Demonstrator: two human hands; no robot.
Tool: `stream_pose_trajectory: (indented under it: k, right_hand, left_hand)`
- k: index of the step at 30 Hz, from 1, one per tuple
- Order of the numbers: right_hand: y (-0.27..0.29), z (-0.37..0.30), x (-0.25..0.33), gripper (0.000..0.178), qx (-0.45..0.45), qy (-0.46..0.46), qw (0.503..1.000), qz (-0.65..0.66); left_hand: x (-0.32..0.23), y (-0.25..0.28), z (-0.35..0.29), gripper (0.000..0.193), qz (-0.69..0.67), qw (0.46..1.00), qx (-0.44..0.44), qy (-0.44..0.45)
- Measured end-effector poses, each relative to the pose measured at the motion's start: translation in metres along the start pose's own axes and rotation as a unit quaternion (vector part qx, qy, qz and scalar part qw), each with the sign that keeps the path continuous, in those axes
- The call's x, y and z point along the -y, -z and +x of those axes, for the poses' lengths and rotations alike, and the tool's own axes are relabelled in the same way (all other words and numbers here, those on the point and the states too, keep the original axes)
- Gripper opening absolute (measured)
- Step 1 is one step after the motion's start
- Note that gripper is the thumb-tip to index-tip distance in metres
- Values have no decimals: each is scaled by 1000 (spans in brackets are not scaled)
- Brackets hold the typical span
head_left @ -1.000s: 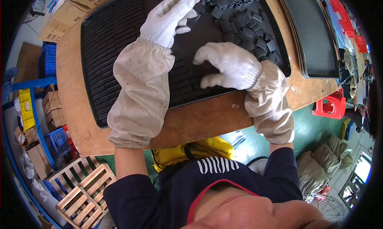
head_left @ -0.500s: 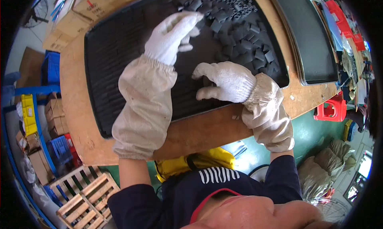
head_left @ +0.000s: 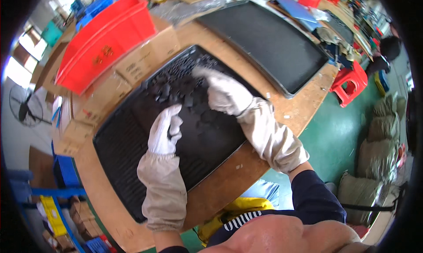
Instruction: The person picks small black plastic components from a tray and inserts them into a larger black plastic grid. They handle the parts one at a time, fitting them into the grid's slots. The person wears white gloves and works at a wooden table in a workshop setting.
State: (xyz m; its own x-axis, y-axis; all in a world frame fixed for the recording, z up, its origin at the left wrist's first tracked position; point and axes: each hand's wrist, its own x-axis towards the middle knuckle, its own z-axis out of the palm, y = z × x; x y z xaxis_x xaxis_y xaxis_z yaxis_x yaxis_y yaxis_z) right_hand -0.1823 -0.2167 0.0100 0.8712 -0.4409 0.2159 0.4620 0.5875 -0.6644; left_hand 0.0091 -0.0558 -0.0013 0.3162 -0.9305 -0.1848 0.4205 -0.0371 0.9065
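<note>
A black tray (head_left: 192, 154) with a raised rim lies on the wooden table. Small dark grey pieces, flat and curved, form a loose pile (head_left: 172, 89) at its far end. Rows of similar dark strips (head_left: 128, 165) cover its left part. My left hand (head_left: 164, 130), in a white glove, hovers over the tray's middle near the pile, its fingers loosely bent and apart with nothing seen in them. My right hand (head_left: 227, 93), also gloved, reaches over the pile's right side, forefinger stretched out. Its fingertips are blurred, and the glove hides some pieces beneath.
Another black tray (head_left: 269, 41) lies at the table's far right. Cardboard boxes (head_left: 103, 96) line the far left edge, with a red bin (head_left: 108, 39) on top. A red stool (head_left: 350, 83) stands on the green floor to the right. A blue rack (head_left: 57, 192) is at lower left.
The view has swung, so the tray appears turned and the red bin shows. My right hand has gone from the tray's near edge to the far pile. My left hand now sits nearer the pile.
</note>
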Motion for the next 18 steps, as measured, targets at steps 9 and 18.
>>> stream_pose_trajectory:
  k: [9,18]
  right_hand:
    - [23,11,-20,35,-133,-65,989,30]
    - [45,2,23,52,-111,232,924,283]
  left_hand:
    - [3,4,0,46,-29,999,30,-9]
    - [4,0,0,55,-10,999,45,12]
